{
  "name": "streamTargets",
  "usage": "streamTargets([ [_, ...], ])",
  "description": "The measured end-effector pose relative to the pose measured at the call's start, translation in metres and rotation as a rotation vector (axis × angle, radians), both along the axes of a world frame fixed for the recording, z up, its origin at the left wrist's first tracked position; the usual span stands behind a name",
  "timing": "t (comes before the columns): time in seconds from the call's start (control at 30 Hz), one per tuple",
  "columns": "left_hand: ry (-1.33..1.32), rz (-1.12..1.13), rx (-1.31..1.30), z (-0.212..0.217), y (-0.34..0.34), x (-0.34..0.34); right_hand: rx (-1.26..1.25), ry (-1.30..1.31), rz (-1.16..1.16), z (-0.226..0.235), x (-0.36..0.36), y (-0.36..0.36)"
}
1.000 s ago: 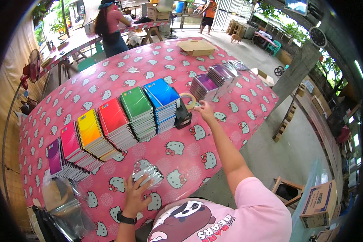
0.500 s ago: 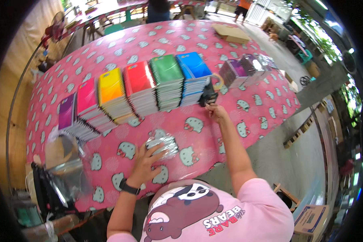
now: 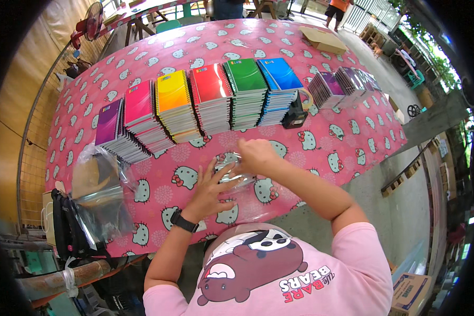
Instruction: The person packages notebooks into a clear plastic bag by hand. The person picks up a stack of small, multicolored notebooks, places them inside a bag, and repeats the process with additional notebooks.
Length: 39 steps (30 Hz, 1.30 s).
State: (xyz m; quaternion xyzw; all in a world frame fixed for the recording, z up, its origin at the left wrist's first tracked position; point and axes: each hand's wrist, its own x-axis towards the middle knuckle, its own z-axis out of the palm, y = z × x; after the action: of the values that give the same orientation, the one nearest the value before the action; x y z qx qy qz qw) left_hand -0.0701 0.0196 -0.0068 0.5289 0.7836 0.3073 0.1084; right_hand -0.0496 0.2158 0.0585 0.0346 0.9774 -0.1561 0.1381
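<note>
A clear plastic-wrapped packet (image 3: pixel 238 180) lies on the pink table near the front edge; its contents are hard to make out through the glare. My left hand (image 3: pixel 209 192), with a dark watch on the wrist, rests its spread fingers on the packet's left side. Over the packet's upper right, my right hand (image 3: pixel 256 156) is closed with its fingertips bent down; whatever it pinches is hidden. A black tape dispenser (image 3: pixel 295 118) stands beyond my right hand, beside a stack of blue spiral notebooks (image 3: pixel 280 76).
Stacks of purple (image 3: pixel 109 122), pink (image 3: pixel 140 100), yellow (image 3: pixel 172 92), red (image 3: pixel 210 84) and green notebooks (image 3: pixel 250 76) run leftward. Wrapped purple bundles (image 3: pixel 329 89) sit at right, clear plastic bags (image 3: pixel 102 195) at left, and a flat cardboard piece (image 3: pixel 324 39) at the back.
My right hand has moved from the tape dispenser back leftward to the plastic packet. My left hand stays on the packet, fingers still spread. The view has shifted slightly.
</note>
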Motion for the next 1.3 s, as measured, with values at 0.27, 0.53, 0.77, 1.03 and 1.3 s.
streamTargets([
  [0.27,-0.677,0.404,0.654,-0.008,0.01,-0.02,-0.62,0.286,-0.121,-0.041,0.037,0.065],
  [0.53,-0.45,0.328,0.594,0.019,0.039,-0.032,-1.383,0.157,-0.268,-0.073,0.027,0.019],
  [0.77,-1.105,0.147,0.379,-0.042,0.025,-0.042,-1.108,0.347,-0.182,-0.08,0.015,0.025],
  [1.03,-0.553,0.119,0.431,-0.031,0.012,-0.03,-1.144,0.335,-0.008,-0.075,0.043,0.02],
  [1.3,0.146,0.107,0.293,-0.033,0.003,0.01,-0.371,0.745,0.26,-0.078,0.084,0.007],
])
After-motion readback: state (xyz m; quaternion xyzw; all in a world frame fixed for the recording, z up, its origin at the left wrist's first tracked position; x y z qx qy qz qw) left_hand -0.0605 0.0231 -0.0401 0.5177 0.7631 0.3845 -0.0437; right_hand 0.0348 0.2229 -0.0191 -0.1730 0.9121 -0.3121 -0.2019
